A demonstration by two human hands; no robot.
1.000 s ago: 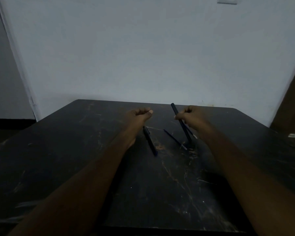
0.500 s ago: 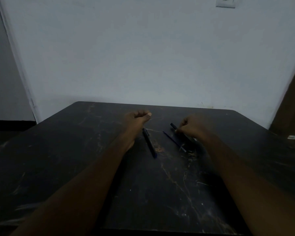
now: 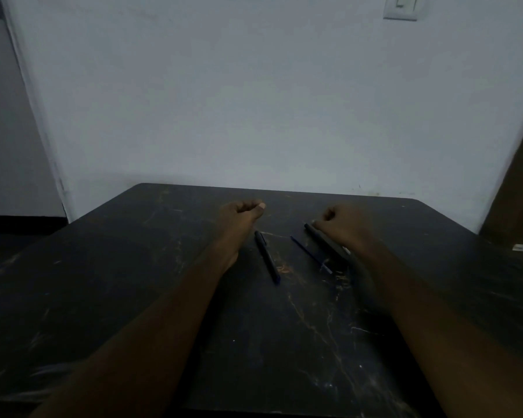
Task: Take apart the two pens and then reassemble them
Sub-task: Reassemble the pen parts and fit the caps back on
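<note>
A whole dark pen [image 3: 267,257] lies on the black table [image 3: 133,282], just right of my left wrist. My left hand [image 3: 242,212] rests beyond it in a loose fist, and nothing shows in it. A thin blue refill [image 3: 310,257] lies to the right, with a small pale part [image 3: 326,264] at its near end. Beside the refill, a dark pen barrel [image 3: 325,244] lies flat on the table. My right hand [image 3: 341,226] hovers over the barrel, its curled fingertips pinching the far end.
The table's far edge meets a pale wall [image 3: 284,116], which has a light switch [image 3: 400,7] at the upper right. A small white object [image 3: 521,247] sits at the table's right edge, next to a brown panel [image 3: 517,182].
My right hand has lowered the pen barrel from a steep upright tilt until it lies flat on the table. My left hand has stayed put.
</note>
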